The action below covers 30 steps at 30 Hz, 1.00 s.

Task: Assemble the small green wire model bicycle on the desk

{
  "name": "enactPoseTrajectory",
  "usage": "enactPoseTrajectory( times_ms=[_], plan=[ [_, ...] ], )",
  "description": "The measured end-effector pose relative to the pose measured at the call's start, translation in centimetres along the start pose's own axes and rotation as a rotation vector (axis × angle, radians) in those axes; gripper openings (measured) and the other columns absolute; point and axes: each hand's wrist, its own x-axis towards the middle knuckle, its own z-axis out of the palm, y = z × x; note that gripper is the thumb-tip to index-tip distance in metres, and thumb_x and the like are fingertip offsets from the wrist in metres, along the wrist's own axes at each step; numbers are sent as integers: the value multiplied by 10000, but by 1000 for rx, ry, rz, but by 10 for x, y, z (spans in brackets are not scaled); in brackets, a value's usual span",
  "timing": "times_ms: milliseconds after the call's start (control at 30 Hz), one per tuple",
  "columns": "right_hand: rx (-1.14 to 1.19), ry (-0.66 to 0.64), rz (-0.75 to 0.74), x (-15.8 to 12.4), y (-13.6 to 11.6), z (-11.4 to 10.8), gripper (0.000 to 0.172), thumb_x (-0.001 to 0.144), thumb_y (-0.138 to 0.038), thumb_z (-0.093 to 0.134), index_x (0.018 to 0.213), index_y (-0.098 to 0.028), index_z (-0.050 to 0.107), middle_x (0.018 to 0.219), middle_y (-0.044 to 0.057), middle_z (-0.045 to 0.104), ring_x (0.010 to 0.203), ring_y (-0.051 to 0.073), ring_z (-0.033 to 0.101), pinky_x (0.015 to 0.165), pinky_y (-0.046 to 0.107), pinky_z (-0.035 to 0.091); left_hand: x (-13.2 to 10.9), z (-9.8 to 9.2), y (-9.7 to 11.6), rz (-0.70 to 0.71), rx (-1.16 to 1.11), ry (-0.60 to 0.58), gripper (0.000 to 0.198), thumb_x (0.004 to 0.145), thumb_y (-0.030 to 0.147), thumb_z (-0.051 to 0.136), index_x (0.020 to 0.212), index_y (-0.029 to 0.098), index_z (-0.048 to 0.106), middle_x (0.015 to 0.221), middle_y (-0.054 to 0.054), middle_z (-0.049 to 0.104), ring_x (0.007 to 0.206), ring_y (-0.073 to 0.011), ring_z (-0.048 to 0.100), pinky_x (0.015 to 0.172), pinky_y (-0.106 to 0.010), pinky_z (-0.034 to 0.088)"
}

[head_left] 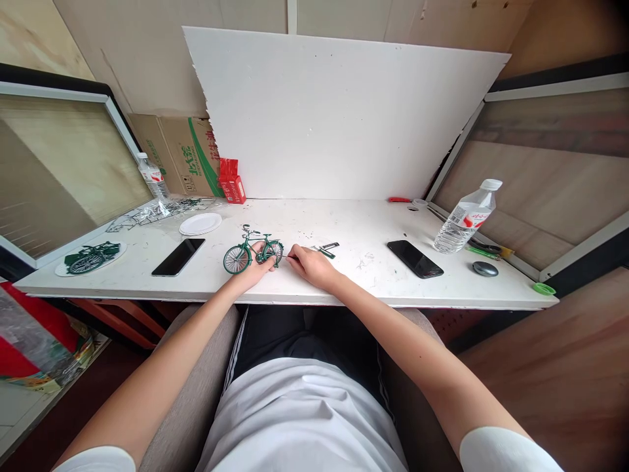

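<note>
A small green model bicycle (236,259) stands upright near the front edge of the white table, its handlebars toward the left. My left hand (256,270) is closed on it from behind, around the frame and rear part. Just right of the rear wheel, my right hand (310,265) is pinched, fingertips close to the wheel; a tiny thin piece seems to be between them, too small to name. Beyond that hand lie loose green and dark parts (325,250).
Two phones (178,256) (415,258) lie left and right. A water bottle (468,216) leans at right, near a dark oval object (485,268) and a green cap (544,288). At left are a white plate (200,223), more bicycle parts (93,257), sprue frames (162,210) and a red box (232,181).
</note>
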Motion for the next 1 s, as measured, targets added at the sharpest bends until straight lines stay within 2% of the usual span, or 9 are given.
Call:
enactPoseTrajectory(
  times_ms=[300,567,700,833,1000],
  plan=[
    [-65,13,17,1,3,3,277,1149,-406,415,1197,-183,573,1002,84,781,854,217,723,722,294,409,-2,-1,6,40,78,7,290,893,446,687,1058,229,587,854,-21,712,768,-228,743,851,-386,601],
    [-116,-1,30,1,1,2,296,1154,-423,401,1190,-190,581,941,71,785,809,210,723,696,285,376,-5,-3,17,69,91,-13,250,901,426,681,1005,221,584,897,-30,725,756,-223,749,830,-380,592],
    [-148,-11,39,2,0,1,325,1153,-431,394,1157,-184,605,911,81,783,796,217,719,686,289,365,-5,-2,17,72,111,-13,248,902,426,674,1010,218,592,840,-27,717,771,-226,744,855,-390,597],
    [-176,-18,46,2,-1,1,405,1161,-434,342,1056,-177,637,891,107,776,788,231,714,697,298,369,-4,2,14,66,23,-5,305,867,444,712,1017,207,592,989,-66,722,738,-192,720,797,-368,620],
    [-171,-12,43,1,-5,-1,396,1162,-422,326,1083,-178,629,929,113,775,813,229,713,707,296,377,-5,3,14,40,-60,-13,348,847,457,737,1031,204,585,1084,-83,709,729,-167,706,759,-349,644]
  ],
)
